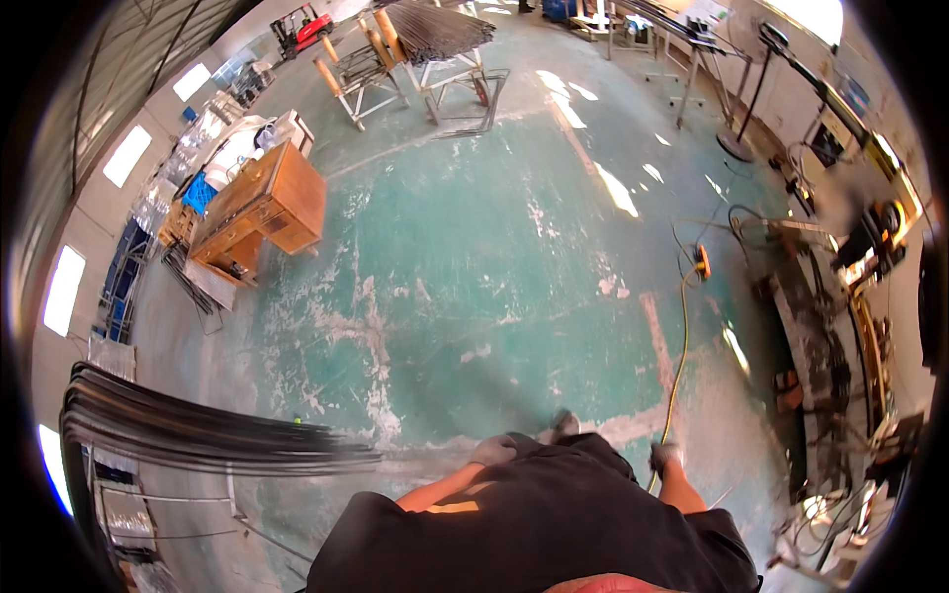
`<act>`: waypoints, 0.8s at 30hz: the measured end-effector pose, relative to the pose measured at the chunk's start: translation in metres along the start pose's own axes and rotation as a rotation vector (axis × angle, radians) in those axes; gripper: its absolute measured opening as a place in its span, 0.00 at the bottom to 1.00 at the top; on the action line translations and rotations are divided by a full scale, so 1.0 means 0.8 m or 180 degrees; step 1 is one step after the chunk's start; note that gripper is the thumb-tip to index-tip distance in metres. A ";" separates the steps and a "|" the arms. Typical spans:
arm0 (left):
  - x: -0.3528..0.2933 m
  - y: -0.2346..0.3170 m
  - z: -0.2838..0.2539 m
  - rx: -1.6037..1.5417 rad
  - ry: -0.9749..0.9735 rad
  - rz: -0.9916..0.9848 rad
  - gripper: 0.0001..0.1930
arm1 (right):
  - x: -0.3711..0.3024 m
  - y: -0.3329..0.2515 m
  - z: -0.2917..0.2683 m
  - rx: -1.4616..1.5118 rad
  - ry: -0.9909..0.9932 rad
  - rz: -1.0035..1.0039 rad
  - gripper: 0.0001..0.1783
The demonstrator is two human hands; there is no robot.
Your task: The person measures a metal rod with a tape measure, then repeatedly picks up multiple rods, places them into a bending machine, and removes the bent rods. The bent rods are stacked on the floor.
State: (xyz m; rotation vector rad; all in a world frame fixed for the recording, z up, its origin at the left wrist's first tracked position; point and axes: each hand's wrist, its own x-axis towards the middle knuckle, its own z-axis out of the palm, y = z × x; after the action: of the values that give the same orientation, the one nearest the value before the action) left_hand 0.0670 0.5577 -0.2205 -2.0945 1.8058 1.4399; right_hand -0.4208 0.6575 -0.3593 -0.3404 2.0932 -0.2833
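My left hand (494, 451), in what looks like a greyish glove, hangs close to the front of my dark clothes. Its fingers are blurred, and I make out nothing held in it. At my right side hangs my right hand (668, 456), also with a greyish covering; its fingers are too small and dark to read. A yellow cable (684, 341) runs along the green floor and passes behind or beside that hand. Whether the two touch, I cannot tell. One shoe (565, 425) shows ahead of my body.
Long dark rods (198, 420) on a rack jut in from the left. A wooden desk (272, 203) stands farther left. Ahead, another bundle of rods (430, 35) lies on trestles, with a red forklift (304, 30) behind. Machinery (825, 316) lines the right; an orange-and-black device (703, 263) sits by the cable.
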 end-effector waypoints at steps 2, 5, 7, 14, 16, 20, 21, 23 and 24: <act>0.061 0.073 -0.067 0.0061 0.0043 0.0450 0.18 | 0.054 -0.188 -0.026 -0.1090 0.0422 -0.1427 0.23; 0.185 0.124 -0.121 -0.0418 0.0315 0.0450 0.18 | 0.067 -0.474 -0.045 -0.0561 0.0654 -0.2197 0.20; 0.285 0.148 -0.163 -0.1043 0.0416 0.0070 0.18 | 0.074 -0.637 -0.039 -0.0129 0.0634 -0.2437 0.18; 0.574 0.274 -0.402 -0.0534 0.0559 0.0570 0.21 | 0.164 -0.847 0.022 -0.0512 0.0706 -0.2375 0.17; 0.651 0.320 -0.489 -0.0678 0.0562 0.0733 0.22 | 0.233 -0.817 0.034 -0.1485 0.0324 -0.1742 0.21; 0.757 0.394 -0.613 -0.0568 0.0649 0.0742 0.21 | 0.311 -0.773 0.041 -0.2837 -0.0944 -0.0572 0.27; 0.784 0.417 -0.638 -0.0534 0.0626 0.0734 0.21 | 0.304 -0.780 0.038 -0.2653 -0.0929 -0.0380 0.26; 0.845 0.448 -0.672 -0.0651 0.0662 0.0707 0.21 | 0.316 -0.824 0.031 -0.2568 -0.0945 -0.0187 0.24; 0.873 0.459 -0.683 -0.0746 0.0693 0.0694 0.21 | 0.332 -0.851 0.033 -0.2549 -0.0973 -0.0116 0.23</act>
State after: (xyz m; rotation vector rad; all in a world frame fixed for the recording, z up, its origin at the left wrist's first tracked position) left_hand 0.0409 -0.3999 -0.1591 -2.3059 2.0951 1.5989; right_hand -0.4439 -0.0735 -0.3557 -0.8333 1.8120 0.5778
